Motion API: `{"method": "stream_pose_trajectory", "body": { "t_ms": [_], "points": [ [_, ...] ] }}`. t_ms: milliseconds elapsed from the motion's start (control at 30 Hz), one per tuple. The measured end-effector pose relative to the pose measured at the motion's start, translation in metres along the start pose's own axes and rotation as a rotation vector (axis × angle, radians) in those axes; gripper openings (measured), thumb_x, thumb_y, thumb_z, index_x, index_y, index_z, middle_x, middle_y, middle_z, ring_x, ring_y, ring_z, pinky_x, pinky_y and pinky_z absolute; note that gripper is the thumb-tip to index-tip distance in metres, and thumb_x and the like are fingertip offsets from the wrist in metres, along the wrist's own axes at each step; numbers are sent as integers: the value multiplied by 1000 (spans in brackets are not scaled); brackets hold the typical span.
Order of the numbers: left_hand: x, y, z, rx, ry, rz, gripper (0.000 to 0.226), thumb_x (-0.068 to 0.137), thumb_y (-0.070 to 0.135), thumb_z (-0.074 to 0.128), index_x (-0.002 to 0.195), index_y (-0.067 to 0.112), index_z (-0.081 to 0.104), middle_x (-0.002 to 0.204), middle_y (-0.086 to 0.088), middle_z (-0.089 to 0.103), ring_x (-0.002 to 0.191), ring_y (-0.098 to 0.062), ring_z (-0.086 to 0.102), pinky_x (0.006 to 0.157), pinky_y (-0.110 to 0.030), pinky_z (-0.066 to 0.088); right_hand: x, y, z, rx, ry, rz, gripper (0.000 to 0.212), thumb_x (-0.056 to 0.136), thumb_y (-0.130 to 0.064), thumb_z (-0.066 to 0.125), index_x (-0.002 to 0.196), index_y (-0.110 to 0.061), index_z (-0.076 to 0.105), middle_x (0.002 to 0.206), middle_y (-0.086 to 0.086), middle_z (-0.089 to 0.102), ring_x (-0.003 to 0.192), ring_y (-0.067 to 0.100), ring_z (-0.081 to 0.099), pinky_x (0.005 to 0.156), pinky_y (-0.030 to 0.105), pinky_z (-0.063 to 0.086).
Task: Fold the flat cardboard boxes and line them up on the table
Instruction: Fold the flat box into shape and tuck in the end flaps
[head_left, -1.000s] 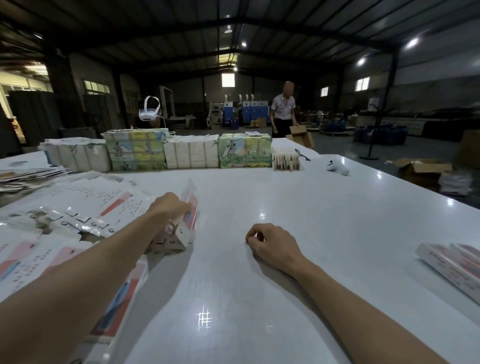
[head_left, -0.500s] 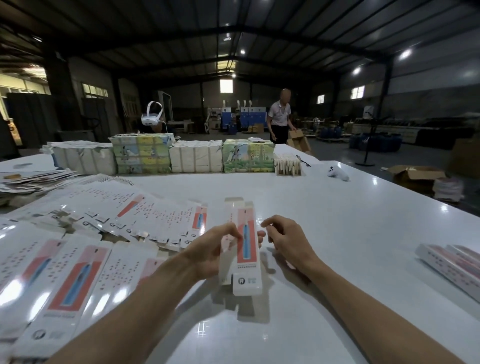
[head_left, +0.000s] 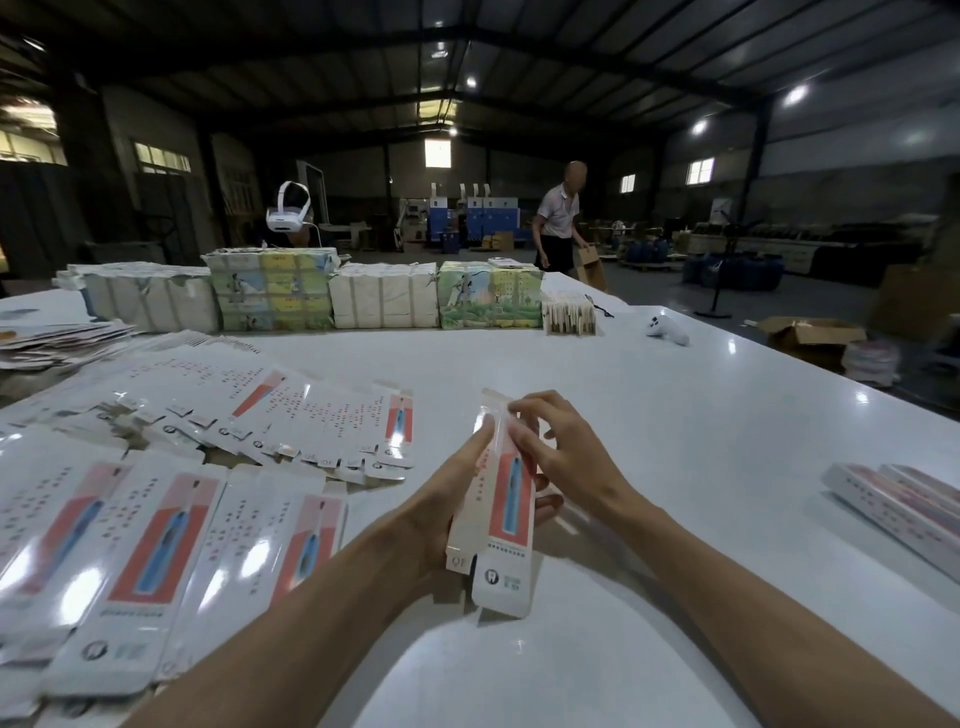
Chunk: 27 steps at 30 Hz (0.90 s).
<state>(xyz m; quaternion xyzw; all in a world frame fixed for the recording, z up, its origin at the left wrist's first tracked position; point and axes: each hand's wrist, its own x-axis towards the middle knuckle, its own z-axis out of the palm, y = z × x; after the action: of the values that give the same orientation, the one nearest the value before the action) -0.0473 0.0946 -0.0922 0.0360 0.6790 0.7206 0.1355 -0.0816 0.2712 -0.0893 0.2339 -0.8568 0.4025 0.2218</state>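
The left hand (head_left: 441, 512) is gripping a box (head_left: 506, 506) from its left side above the table (head_left: 675, 441), while the right hand (head_left: 558, 457) is pinching its top edge.

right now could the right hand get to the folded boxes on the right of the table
Probably yes, once freed: the right hand is busy on the box with the left hand, but bare table lies between it and the folded boxes.

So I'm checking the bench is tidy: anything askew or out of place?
Yes: the flat white cardboard box blanks on the left lie fanned in a slipping heap, not squared. A white handheld controller lies loose far right.
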Motion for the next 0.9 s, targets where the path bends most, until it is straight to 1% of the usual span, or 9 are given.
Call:
{"method": "stream_pose_trajectory", "body": {
  "t_ms": [100, 167, 233, 367, 467, 567, 733, 800, 900],
  "points": [
    [-1, 3, 1, -33, 13, 23, 63, 97, 72, 36, 98, 22, 73, 83, -9, 78, 66, -22, 77, 58, -27, 59, 1, -3, 0, 28, 11, 24, 27, 108, -30, 58, 127, -13, 69, 122, -3, 56, 115, 11, 62, 91, 19, 53],
    [-4, 4, -1, -75, 8, 5, 69, 102, 70, 33, 87, 23, 80, 84, -10, 79, 66, -24, 77, 57, -29, 60, 0, -5, -1, 36, 12, 25, 23, 107, -27, 59, 121, -13, 71, 120, -1, 58, 113, 10, 60, 83, 11, 50],
    [-5, 3, -2, -80, -7, 10, 67, 105, 65, 35, 78, 28, 83, 85, -10, 80, 68, -26, 78, 56, -30, 61, 1, -7, -5, 76, 24, 41, 20, 106, -24, 61, 116, -11, 72, 118, 1, 59, 108, 11, 63, 79, 12, 52],
    [-6, 3, -2, -107, -77, 36, 56, 107, 59, 37, 102, 18, 75, 93, -14, 80, 73, -31, 79, 58, -32, 62, 4, -14, -8, 261, 6, 213, 20, 106, -29, 61, 102, -11, 68, 121, 1, 55, 97, 9, 68, 69, 15, 55],
    [-4, 5, -2, -109, -186, -6, 67, 105, 65, 35, 124, 11, 69, 113, -19, 77, 89, -36, 78, 68, -39, 63, 6, -16, -15, 425, -38, 293, 27, 106, -31, 61, 93, -10, 71, 114, 4, 65, 99, 14, 67, 85, 21, 52],
    [-3, 9, 1, -105, -246, -87, 77, 100, 73, 35, 123, 6, 63, 97, -13, 76, 74, -26, 73, 65, -36, 62, 6, -18, -26, 736, -118, 272, 29, 106, -24, 60, 97, 1, 71, 92, 11, 67, 91, 24, 64, 97, 38, 50],
    [-5, 8, 11, -252, -260, -163, 67, 99, 74, 40, 109, 8, 51, 81, -9, 58, 61, -17, 55, 57, -28, 54, 6, -16, -20, 911, -85, 297, 30, 103, -21, 64, 113, 6, 69, 101, 13, 63, 98, 26, 61, 96, 36, 50],
    [-3, 6, 9, -369, -248, -168, 63, 100, 71, 42, 110, 9, 50, 79, -10, 55, 57, -17, 53, 54, -27, 52, 5, -18, -15, 899, -19, 320, 29, 98, -19, 71, 119, -1, 69, 112, 12, 68, 107, 26, 67, 97, 36, 54],
    [3, 5, 3, -549, -213, -141, 64, 100, 69, 45, 116, 8, 54, 79, -12, 56, 57, -18, 55, 51, -28, 53, 2, -19, -7, 846, -27, 351, 54, 85, -34, 81, 132, -18, 59, 129, 16, 67, 118, 30, 69, 107, 48, 55]
  ]
}}
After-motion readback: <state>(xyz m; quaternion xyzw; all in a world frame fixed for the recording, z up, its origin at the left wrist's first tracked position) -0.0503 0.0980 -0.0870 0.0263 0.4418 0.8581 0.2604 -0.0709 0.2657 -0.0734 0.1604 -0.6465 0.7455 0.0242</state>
